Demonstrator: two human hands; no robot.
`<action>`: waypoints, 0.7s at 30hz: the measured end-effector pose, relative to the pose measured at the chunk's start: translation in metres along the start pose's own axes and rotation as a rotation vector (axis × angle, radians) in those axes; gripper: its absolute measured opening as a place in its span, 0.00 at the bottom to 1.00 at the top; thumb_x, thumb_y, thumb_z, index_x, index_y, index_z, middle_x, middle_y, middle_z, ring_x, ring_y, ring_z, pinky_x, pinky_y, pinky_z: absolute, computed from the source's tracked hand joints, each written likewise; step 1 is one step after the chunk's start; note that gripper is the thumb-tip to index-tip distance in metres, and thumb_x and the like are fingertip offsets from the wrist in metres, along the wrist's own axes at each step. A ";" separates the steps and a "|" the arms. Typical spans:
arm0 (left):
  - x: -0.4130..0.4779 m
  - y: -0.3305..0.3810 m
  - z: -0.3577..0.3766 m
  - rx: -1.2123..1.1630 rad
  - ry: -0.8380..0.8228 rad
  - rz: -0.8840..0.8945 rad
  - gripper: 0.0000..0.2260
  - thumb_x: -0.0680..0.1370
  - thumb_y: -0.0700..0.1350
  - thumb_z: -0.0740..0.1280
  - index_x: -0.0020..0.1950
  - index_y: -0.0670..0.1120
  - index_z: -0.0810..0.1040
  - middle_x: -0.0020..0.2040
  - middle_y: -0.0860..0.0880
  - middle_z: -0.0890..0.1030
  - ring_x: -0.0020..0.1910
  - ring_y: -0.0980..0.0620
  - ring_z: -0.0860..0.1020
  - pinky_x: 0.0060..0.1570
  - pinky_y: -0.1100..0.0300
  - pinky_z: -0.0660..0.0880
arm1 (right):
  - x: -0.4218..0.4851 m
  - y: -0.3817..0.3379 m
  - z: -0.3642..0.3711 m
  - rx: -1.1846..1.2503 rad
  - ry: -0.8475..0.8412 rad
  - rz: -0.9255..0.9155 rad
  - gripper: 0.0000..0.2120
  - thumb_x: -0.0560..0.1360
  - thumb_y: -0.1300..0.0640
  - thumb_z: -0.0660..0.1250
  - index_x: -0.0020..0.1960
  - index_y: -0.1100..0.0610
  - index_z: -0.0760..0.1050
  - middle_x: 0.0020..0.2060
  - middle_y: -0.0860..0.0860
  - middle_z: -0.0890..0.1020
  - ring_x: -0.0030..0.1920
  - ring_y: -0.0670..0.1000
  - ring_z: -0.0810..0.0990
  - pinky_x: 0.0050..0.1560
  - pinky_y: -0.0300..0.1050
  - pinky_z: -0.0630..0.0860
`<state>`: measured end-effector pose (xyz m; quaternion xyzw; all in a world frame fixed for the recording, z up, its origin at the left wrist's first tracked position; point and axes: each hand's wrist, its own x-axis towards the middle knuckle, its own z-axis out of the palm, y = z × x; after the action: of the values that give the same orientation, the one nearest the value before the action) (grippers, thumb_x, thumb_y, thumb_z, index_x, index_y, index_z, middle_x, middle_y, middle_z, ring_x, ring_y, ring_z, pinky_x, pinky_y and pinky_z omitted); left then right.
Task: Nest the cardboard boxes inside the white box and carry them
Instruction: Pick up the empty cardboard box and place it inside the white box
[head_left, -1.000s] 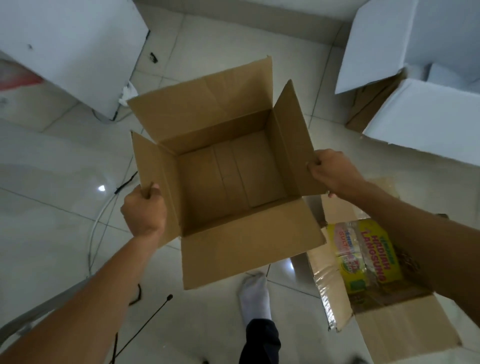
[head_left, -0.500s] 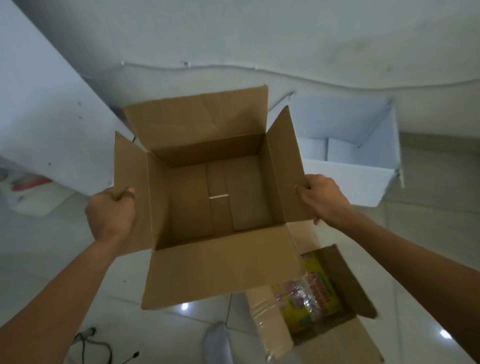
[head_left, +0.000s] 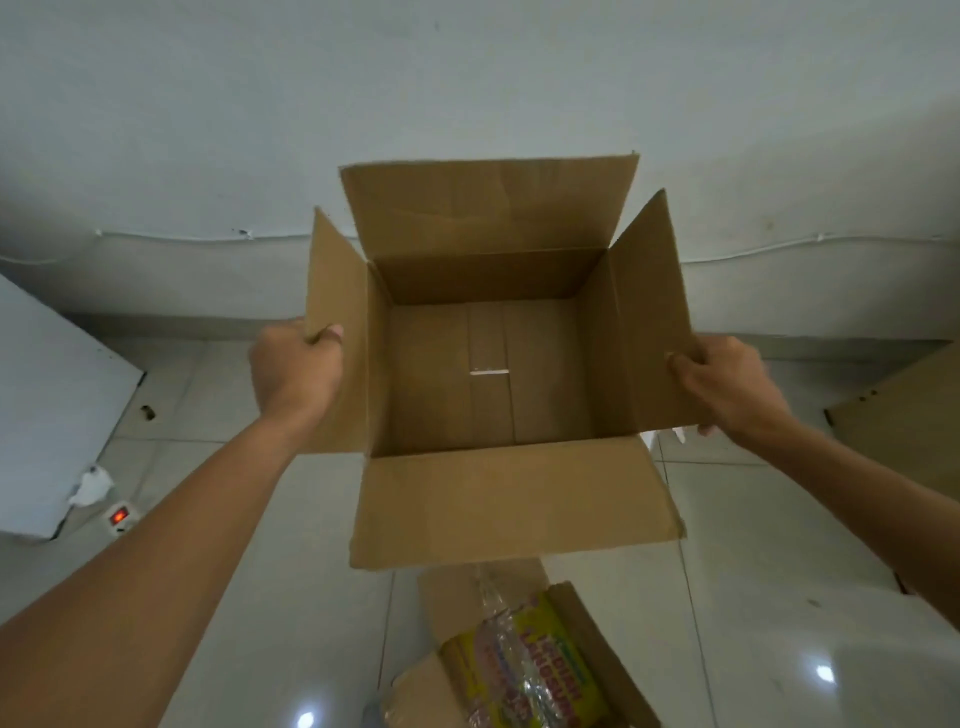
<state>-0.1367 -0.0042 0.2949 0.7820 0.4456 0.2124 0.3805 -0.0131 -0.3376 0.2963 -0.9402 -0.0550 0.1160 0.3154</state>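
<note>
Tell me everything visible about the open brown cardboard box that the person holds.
The open brown cardboard box is plain corrugated card, empty, with all four top flaps spread outward. A strip of tape runs across its inner bottom, with a small white mark on it. It is held upright in the air above the tiled floor. The left hand grips the left flap and the right hand grips the right flap.

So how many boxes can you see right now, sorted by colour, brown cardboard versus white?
Brown cardboard boxes: 3, namely the open empty brown cardboard box held up by the left hand and right hand, the brown box with the yellow printed packet on the floor, and a brown box edge at far right.
White box: 1, at far left.
Total: 4
</note>
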 end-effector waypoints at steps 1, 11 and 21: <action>0.008 0.009 0.013 -0.009 -0.023 0.011 0.12 0.74 0.47 0.68 0.33 0.42 0.75 0.28 0.50 0.74 0.27 0.55 0.72 0.31 0.61 0.66 | 0.010 0.002 -0.004 -0.003 0.028 0.002 0.10 0.77 0.58 0.59 0.38 0.59 0.73 0.30 0.55 0.78 0.25 0.53 0.77 0.15 0.36 0.68; 0.054 0.050 0.123 0.010 -0.039 0.107 0.14 0.75 0.48 0.68 0.41 0.36 0.78 0.34 0.44 0.79 0.30 0.48 0.76 0.30 0.61 0.70 | 0.108 0.054 0.000 0.067 0.121 0.002 0.11 0.79 0.55 0.58 0.48 0.62 0.74 0.38 0.61 0.80 0.35 0.60 0.81 0.30 0.46 0.78; 0.077 0.066 0.191 0.025 -0.056 0.103 0.08 0.71 0.49 0.71 0.44 0.46 0.82 0.40 0.50 0.81 0.40 0.49 0.81 0.44 0.57 0.79 | 0.167 0.121 0.038 0.113 0.047 0.047 0.09 0.79 0.55 0.58 0.45 0.59 0.72 0.34 0.56 0.77 0.31 0.57 0.79 0.22 0.42 0.76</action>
<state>0.0661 -0.0363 0.2278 0.8143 0.3965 0.2039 0.3716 0.1422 -0.3819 0.1627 -0.9245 -0.0188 0.1041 0.3662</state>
